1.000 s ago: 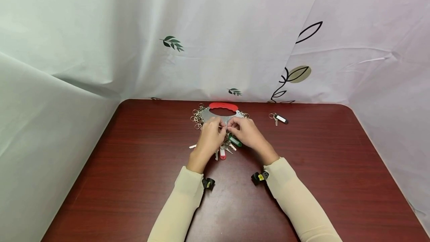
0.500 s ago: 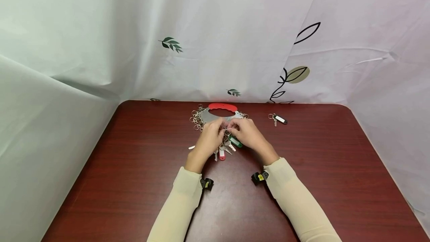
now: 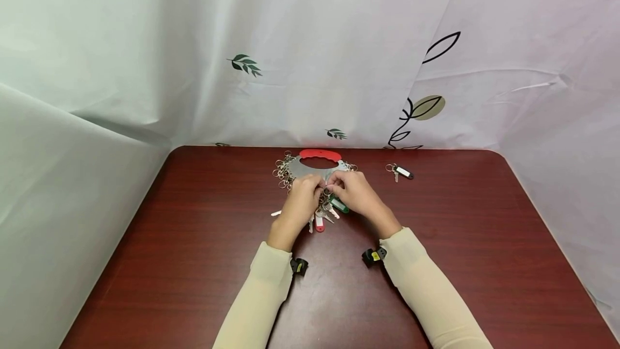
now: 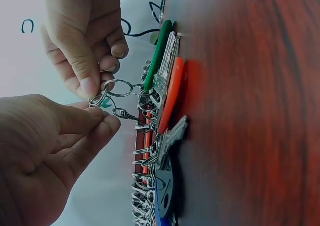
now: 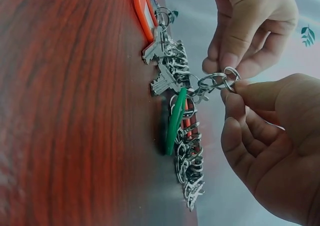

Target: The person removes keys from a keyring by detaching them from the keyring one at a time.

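near the centre of the head view, the left hand (image 3: 303,194) and right hand (image 3: 355,191) come together, each pinching a small metal ring (image 5: 231,77) with thumb and fingertips nearly closed. it sits right of centre in the right wrist view, linked rings (image 5: 212,80) trailing toward the green tag (image 5: 175,121). it is probably light, but stiff, springy and slippery (thin wire gives little purchase); its rim, beside the split, seems the best hold.

Left hand (image 3: 302,196) and metal ring (image 3: 326,191).
Hand: slightly farther from red handle (image 3: 320,154) than before. Ring: newly visible, near side of handle.
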Demonstrator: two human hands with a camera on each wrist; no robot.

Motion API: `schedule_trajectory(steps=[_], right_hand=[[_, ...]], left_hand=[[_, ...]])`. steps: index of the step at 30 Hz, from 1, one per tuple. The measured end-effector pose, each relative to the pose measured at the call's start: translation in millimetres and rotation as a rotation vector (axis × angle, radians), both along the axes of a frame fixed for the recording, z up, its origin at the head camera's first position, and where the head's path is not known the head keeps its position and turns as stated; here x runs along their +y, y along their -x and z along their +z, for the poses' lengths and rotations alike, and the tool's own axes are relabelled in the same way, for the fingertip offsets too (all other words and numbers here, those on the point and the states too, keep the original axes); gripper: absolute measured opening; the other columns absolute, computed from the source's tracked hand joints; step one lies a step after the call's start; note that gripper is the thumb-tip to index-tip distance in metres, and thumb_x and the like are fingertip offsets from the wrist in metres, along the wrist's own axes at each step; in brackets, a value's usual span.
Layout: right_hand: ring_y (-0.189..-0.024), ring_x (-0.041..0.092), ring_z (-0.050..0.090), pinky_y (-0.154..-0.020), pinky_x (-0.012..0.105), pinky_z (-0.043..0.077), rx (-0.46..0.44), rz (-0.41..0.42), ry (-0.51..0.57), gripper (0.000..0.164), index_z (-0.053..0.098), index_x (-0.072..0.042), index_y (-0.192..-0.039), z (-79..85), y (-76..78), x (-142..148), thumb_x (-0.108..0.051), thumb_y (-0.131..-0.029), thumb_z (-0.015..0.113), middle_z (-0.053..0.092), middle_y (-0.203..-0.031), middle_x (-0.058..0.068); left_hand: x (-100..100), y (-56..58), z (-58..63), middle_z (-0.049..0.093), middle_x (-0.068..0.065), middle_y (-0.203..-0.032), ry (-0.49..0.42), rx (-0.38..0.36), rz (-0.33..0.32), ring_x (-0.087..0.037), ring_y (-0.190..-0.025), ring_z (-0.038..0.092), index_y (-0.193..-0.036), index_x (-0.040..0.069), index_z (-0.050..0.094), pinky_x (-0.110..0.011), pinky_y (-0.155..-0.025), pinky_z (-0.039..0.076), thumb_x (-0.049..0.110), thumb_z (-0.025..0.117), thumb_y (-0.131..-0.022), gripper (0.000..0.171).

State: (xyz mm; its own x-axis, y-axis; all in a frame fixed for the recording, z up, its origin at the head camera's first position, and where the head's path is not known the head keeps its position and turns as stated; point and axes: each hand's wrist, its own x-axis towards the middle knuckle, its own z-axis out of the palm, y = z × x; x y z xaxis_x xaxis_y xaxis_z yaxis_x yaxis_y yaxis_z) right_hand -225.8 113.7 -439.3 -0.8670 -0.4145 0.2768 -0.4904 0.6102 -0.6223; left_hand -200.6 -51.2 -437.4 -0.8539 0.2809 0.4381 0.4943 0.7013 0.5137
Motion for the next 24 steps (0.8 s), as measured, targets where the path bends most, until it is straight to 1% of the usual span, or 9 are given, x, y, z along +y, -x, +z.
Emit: schedule_trajectory(steps=[5, 10, 14, 20, 24], right_hand=[[-0.068, 0.013, 0.06, -0.064, 0.034, 0.053, -0.002, -0.008, -0.009, 0.005, 0.069, -0.012, -0.084, -1.0, 0.5, -1.3, -0.013, -0.089, 0.069, 0.068, -0.074, 0.001], [-0.069, 0.014, 0.062, -0.064, 0.035, 0.055, -0.017, -0.032, 0.011, 0.005, 0.068, -0.011, -0.084, -3.0, -0.4, -1.6, -0.012, -0.089, 0.069, 0.07, -0.076, 0.003], [-0.069, 0.014, 0.062, -0.064, 0.034, 0.054, -0.028, -0.061, 0.017, 0.005, 0.068, -0.011, -0.083, -4.5, -1.4, -1.4, -0.011, -0.089, 0.068, 0.069, -0.075, 0.003], [-0.067, 0.015, 0.058, -0.064, 0.034, 0.051, -0.043, -0.122, 0.014, 0.005, 0.067, -0.013, -0.085, -3.9, -1.4, -2.4, -0.014, -0.09, 0.067, 0.067, -0.074, 0.002], [-0.068, 0.016, 0.058, -0.064, 0.034, 0.051, -0.068, -0.133, 0.015, 0.006, 0.066, -0.012, -0.087, -3.4, -1.1, -3.6, -0.015, -0.092, 0.065, 0.066, -0.076, 0.002]], left_hand=[[-2.6, 1.1, -1.2, 0.072, -0.01, -0.081, 0.004, -0.004, 0.007, -0.021, -0.076, 0.066, -0.079, 0.004, 0.07, -0.033, -0.07, 0.058, -0.008, 0.069, -0.08, 0.012], [-3.8, 0.7, -1.4, 0.072, -0.009, -0.081, 0.027, -0.016, 0.011, -0.023, -0.076, 0.066, -0.079, 0.004, 0.07, -0.035, -0.069, 0.057, -0.008, 0.069, -0.08, 0.012], [-4.1, -0.2, -0.8, 0.072, -0.01, -0.079, 0.046, -0.02, 0.011, -0.024, -0.075, 0.065, -0.078, 0.003, 0.07, -0.036, -0.068, 0.057, -0.008, 0.069, -0.079, 0.011], [-4.9, -0.7, 0.9, 0.071, -0.008, -0.076, 0.052, -0.022, 0.015, -0.022, -0.072, 0.064, -0.077, 0.004, 0.069, -0.036, -0.066, 0.056, -0.007, 0.069, -0.08, 0.012], [-5.5, -0.6, 1.9, 0.071, -0.008, -0.076, 0.041, -0.033, 0.023, -0.021, -0.072, 0.064, -0.077, 0.004, 0.07, -0.036, -0.066, 0.056, -0.007, 0.068, -0.08, 0.012]])
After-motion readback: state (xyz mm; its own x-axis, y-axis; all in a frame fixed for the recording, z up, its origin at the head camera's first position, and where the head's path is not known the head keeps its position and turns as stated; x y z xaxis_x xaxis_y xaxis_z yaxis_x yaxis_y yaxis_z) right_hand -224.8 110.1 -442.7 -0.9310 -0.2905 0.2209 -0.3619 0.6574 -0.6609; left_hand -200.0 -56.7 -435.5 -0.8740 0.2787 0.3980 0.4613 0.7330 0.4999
